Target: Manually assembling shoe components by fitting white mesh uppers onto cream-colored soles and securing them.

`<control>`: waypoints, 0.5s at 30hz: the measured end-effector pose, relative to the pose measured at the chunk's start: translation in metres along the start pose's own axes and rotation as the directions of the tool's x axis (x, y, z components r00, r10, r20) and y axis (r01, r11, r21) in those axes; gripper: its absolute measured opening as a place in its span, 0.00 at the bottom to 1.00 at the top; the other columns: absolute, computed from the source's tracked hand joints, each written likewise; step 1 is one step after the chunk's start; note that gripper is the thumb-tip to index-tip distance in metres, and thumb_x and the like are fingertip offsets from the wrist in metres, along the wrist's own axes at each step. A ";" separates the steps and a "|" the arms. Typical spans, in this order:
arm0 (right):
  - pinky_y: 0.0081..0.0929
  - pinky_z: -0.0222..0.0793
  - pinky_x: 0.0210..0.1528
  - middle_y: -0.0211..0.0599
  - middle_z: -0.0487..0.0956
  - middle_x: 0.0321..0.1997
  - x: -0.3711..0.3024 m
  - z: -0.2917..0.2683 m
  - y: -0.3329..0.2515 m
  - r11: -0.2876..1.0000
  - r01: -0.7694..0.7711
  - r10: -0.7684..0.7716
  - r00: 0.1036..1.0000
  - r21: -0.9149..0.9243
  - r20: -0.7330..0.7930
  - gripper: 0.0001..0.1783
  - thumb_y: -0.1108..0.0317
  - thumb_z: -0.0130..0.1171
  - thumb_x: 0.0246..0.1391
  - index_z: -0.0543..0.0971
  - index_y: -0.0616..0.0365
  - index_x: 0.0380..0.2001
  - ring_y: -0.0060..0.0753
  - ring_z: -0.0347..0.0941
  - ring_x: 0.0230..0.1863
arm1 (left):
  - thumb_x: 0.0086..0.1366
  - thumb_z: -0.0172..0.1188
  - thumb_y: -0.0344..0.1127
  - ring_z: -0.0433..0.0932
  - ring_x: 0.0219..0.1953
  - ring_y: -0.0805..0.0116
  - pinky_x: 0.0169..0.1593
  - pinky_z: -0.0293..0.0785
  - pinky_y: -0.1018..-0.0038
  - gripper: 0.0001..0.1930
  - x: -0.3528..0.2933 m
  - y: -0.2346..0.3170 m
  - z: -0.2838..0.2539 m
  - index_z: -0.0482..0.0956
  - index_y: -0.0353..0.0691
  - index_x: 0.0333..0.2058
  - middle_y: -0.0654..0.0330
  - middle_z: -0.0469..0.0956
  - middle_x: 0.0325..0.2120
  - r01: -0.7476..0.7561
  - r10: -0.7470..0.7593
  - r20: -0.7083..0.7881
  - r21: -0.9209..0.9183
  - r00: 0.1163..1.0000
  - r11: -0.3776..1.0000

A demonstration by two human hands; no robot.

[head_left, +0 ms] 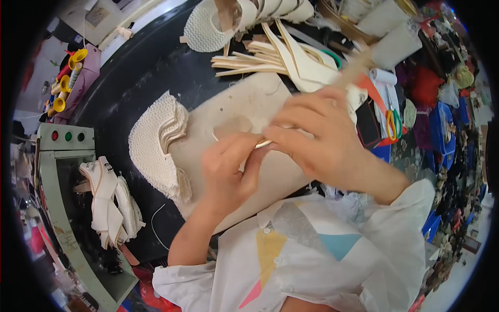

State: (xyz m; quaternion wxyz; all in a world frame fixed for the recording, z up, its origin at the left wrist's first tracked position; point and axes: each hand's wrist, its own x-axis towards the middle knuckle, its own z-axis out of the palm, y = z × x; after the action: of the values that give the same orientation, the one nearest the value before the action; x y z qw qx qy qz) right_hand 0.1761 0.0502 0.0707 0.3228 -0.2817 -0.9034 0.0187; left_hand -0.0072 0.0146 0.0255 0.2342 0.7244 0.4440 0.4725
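Note:
Over a beige board [202, 122], my hands meet at a small cream-edged piece [263, 143], mostly covered by fingers. My left hand [228, 166] pinches it between thumb and forefinger. From the other side, my right hand [322, 138] closes its thumb and forefinger on it; this hand is slightly blurred. A smeared tan, stick-like thing [356, 67] rises beyond the right hand's knuckles; its kind cannot be made out. Just beyond my left fingers lies a thin tan piece [234, 126]. Left of the board, partly over its edge, rests a stack of curved white mesh pieces [153, 145].
Cream strips [249, 62] and rolled mesh [208, 26] lie at the far side of the black table [114, 99]. Scissors [392, 125] and a dark phone-like slab [368, 122] are at right. A grey machine frame [57, 171] with stitched white pieces [108, 203] stands left.

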 end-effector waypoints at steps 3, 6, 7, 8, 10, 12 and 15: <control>0.32 0.62 0.31 0.29 0.73 0.24 -0.011 0.016 0.001 0.959 -0.175 0.138 0.975 0.222 0.174 0.08 0.73 0.64 0.39 0.78 0.58 0.27 0.34 0.68 0.28 | 0.43 0.64 0.22 0.73 0.21 0.65 0.24 0.66 0.76 0.14 -0.015 0.001 0.008 0.80 0.38 0.33 0.58 0.77 0.27 0.042 -0.037 -0.058 0.086 0.998 0.995; 0.27 0.62 0.28 0.32 0.73 0.23 -0.024 0.027 -0.003 0.748 -0.483 0.290 0.855 0.455 0.430 0.05 0.74 0.61 0.43 0.76 0.61 0.26 0.28 0.67 0.26 | 0.42 0.64 0.21 0.75 0.24 0.66 0.26 0.69 0.76 0.16 -0.034 -0.016 0.001 0.80 0.36 0.34 0.61 0.76 0.28 -0.338 0.302 0.159 0.317 0.940 0.886; 0.25 0.61 0.27 0.33 0.73 0.23 -0.025 0.027 -0.002 0.600 -0.633 0.308 0.747 0.489 0.589 0.04 0.74 0.60 0.44 0.76 0.62 0.25 0.26 0.66 0.25 | 0.41 0.64 0.22 0.75 0.26 0.67 0.26 0.69 0.76 0.16 -0.039 -0.017 0.000 0.81 0.37 0.35 0.62 0.76 0.30 -0.383 0.341 0.181 0.329 0.923 0.863; 0.23 0.61 0.26 0.33 0.73 0.22 -0.027 0.028 -0.002 0.431 -0.763 0.285 0.621 0.481 0.730 0.04 0.74 0.59 0.45 0.75 0.63 0.25 0.24 0.66 0.25 | 0.41 0.64 0.23 0.76 0.27 0.67 0.26 0.69 0.77 0.17 -0.045 -0.018 -0.001 0.81 0.38 0.35 0.62 0.76 0.31 -0.428 0.379 0.203 0.339 0.903 0.838; 0.22 0.60 0.26 0.33 0.72 0.22 -0.033 0.038 -0.007 0.402 -0.804 0.270 0.562 0.439 0.782 0.06 0.72 0.56 0.50 0.74 0.64 0.24 0.21 0.64 0.23 | 0.41 0.64 0.24 0.76 0.31 0.67 0.28 0.69 0.76 0.17 -0.055 -0.022 -0.002 0.82 0.38 0.34 0.63 0.75 0.34 -0.506 0.462 0.205 0.334 0.863 0.796; 0.22 0.59 0.25 0.32 0.71 0.20 -0.037 0.047 -0.014 0.351 -0.846 0.283 0.505 0.402 0.816 0.09 0.69 0.53 0.53 0.73 0.64 0.24 0.19 0.62 0.22 | 0.41 0.64 0.25 0.76 0.34 0.67 0.32 0.70 0.75 0.15 -0.066 -0.029 0.000 0.82 0.39 0.32 0.63 0.75 0.35 -0.568 0.547 0.159 0.311 0.822 0.762; 0.23 0.59 0.24 0.33 0.69 0.18 -0.041 0.062 -0.024 0.194 -0.909 0.345 0.414 0.368 0.842 0.12 0.66 0.50 0.57 0.71 0.63 0.25 0.21 0.61 0.20 | 0.42 0.64 0.25 0.75 0.37 0.65 0.39 0.69 0.71 0.13 -0.074 -0.038 -0.014 0.82 0.40 0.31 0.64 0.75 0.34 -0.650 0.609 0.226 0.305 0.760 0.696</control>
State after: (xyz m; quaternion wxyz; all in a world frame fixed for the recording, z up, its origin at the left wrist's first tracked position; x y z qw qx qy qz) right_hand 0.1538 0.0179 0.0033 0.0674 -0.4472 -0.6061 0.6543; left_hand -0.0470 -0.0321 -0.0326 -0.0572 0.8870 0.2355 0.3930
